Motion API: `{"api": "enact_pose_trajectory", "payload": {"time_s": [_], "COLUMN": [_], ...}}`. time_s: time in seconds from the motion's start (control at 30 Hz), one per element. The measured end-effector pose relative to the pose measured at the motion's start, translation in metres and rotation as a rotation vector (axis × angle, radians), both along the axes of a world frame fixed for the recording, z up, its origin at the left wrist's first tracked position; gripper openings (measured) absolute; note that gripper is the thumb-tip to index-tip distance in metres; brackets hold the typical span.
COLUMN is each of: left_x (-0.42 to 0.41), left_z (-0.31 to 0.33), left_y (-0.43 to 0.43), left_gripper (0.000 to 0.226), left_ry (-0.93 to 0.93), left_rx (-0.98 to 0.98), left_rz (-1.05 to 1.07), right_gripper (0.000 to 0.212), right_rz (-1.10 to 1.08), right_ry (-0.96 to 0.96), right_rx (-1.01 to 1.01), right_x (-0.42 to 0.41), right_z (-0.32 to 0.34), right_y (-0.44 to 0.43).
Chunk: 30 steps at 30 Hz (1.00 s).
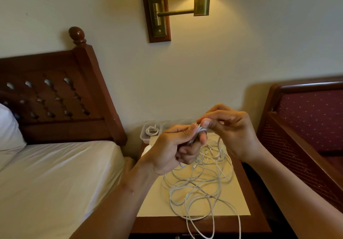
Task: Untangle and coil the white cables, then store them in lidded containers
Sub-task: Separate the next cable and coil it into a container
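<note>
Between hands (172,149) (232,132), cable coil (197,133) (tangle (200,183) below)

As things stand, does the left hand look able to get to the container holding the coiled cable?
Probably yes: the container sits just behind the left hand with nothing between, though that hand already grips a coil.

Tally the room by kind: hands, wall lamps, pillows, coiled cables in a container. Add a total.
hands: 2, left hand and right hand, both holding white cable
wall lamp: 1
pillow: 1
coiled cable in container: 1
Total: 5
</note>
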<state>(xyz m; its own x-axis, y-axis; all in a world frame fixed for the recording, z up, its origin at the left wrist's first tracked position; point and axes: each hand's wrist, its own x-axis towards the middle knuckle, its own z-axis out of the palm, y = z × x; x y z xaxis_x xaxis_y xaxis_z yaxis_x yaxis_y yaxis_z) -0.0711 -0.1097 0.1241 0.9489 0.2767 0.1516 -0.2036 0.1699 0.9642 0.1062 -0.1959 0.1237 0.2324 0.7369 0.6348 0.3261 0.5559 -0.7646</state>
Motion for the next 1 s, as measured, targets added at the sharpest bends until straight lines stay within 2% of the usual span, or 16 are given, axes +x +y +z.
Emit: {"api": "enact_pose_trajectory", "payload": {"time_s": [0.13, 0.23, 0.27, 0.4, 0.53, 0.6, 0.67, 0.77, 0.87, 0.93, 1.0], "left_x": [0.007, 0.015, 0.018, 0.022, 0.025, 0.027, 0.029, 0.028, 0.026, 0.024, 0.021], "left_z": [0.0, 0.002, 0.004, 0.008, 0.006, 0.003, 0.001, 0.003, 0.007, 0.006, 0.004], "left_y": [-0.009, -0.011, -0.011, -0.005, -0.001, 0.0, 0.002, 0.007, 0.012, 0.016, 0.018], "left_gripper": [0.032, 0.027, 0.025, 0.021, 0.021, 0.022, 0.026, 0.031, 0.026, 0.024, 0.026], "left_ry": [-0.155, -0.279, -0.303, -0.299, -0.241, -0.198, -0.127, -0.006, 0.108, 0.173, 0.233], "left_rx": [-0.154, -0.255, -0.279, -0.296, -0.225, -0.146, 0.038, 0.377, 0.6, 0.702, 0.67], "left_rz": [0.021, 0.109, 0.145, 0.322, 0.448, 0.488, 0.534, 0.551, 0.541, 0.53, 0.468], "right_gripper": [0.016, 0.051, 0.055, 0.049, 0.023, 0.021, 0.02, 0.018, 0.015, 0.013, 0.011], "right_rz": [-0.074, -0.213, -0.238, -0.266, -0.331, -0.284, -0.208, -0.214, -0.261, -0.278, -0.29], "right_ry": [0.131, 0.076, 0.036, -0.165, -0.496, -0.541, -0.549, -0.493, -0.56, -0.619, -0.685], "right_rx": [-0.03, -0.09, -0.115, -0.279, -0.391, -0.453, -0.478, -0.427, -0.339, -0.26, -0.146], "right_x": [-0.013, -0.027, -0.032, -0.045, -0.043, -0.041, -0.045, -0.042, -0.034, -0.03, -0.024], "right_z": [-0.02, -0.038, -0.039, -0.039, -0.04, -0.04, -0.039, -0.034, -0.025, -0.019, -0.013], "right_y": [0.009, 0.011, 0.01, 0.002, 0.001, 0.001, -0.001, -0.004, -0.01, -0.014, -0.017]}}
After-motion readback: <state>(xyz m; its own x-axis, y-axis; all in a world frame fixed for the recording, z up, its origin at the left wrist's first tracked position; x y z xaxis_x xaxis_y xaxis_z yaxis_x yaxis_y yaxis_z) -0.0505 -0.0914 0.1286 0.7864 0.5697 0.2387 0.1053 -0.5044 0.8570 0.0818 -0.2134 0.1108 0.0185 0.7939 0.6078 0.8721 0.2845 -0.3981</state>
